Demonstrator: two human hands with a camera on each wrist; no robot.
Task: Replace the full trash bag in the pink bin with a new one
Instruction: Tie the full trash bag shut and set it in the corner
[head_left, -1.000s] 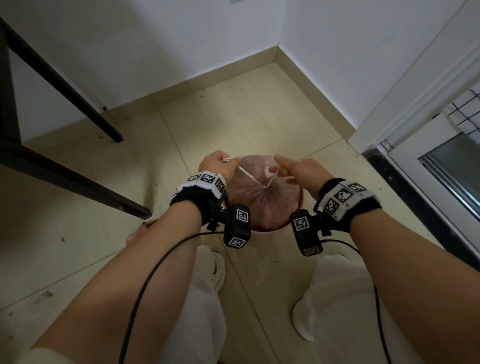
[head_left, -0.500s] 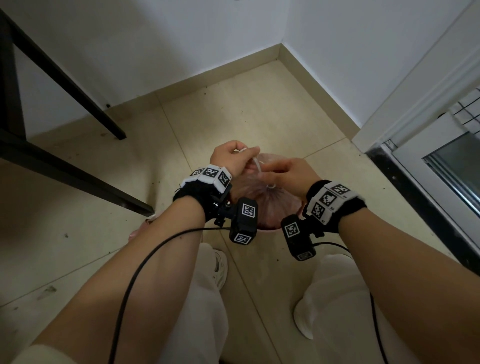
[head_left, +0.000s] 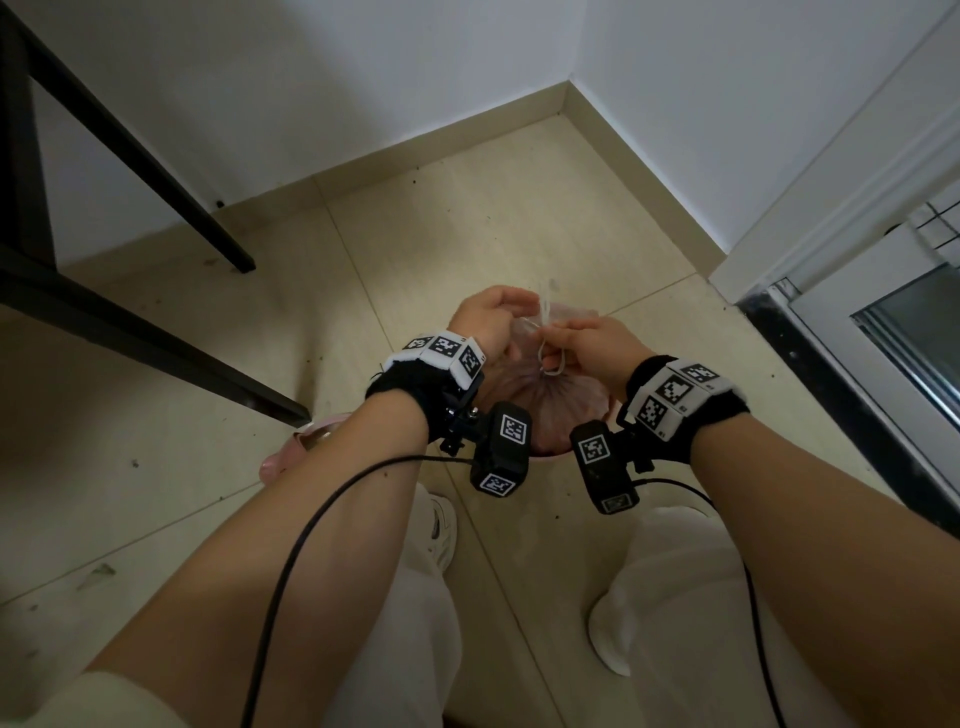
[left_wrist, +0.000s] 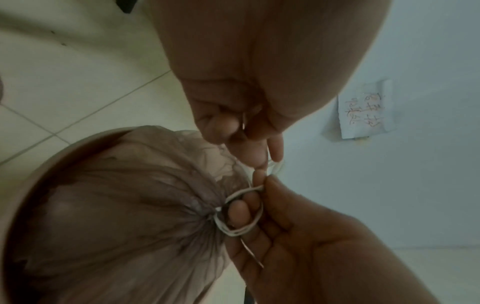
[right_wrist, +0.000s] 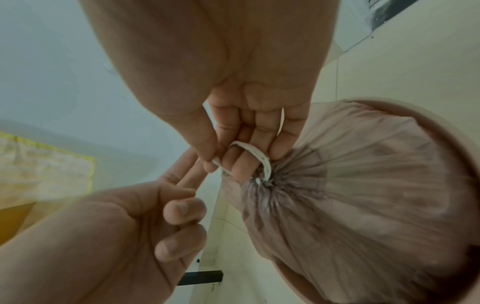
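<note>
The pink bin (head_left: 545, 457) stands on the floor between my feet, its rim (left_wrist: 33, 174) (right_wrist: 441, 127) around a full pinkish trash bag (head_left: 561, 405) (left_wrist: 130, 205) (right_wrist: 350, 195) whose mouth is cinched. A white drawstring (head_left: 545, 332) (left_wrist: 241, 230) (right_wrist: 249, 152) forms a loop at the gathered mouth. My right hand (head_left: 561, 338) (left_wrist: 246, 205) (right_wrist: 233, 164) has fingers through that loop and pinches it with the thumb. My left hand (head_left: 519, 312) (left_wrist: 270, 162) (right_wrist: 187, 181) pinches the string's free end just above.
Black table legs (head_left: 156, 156) slant across the left, one foot beside a pink object (head_left: 306, 441) on the tiles. Walls meet in a corner behind the bin. A door frame and dark sill (head_left: 831, 364) run along the right. My white shoes (head_left: 441, 525) flank the bin.
A second ago my hands were apart, pulling the strings taut to each side. They have come together over the bag's mouth, and the right fingers now sit inside a string loop.
</note>
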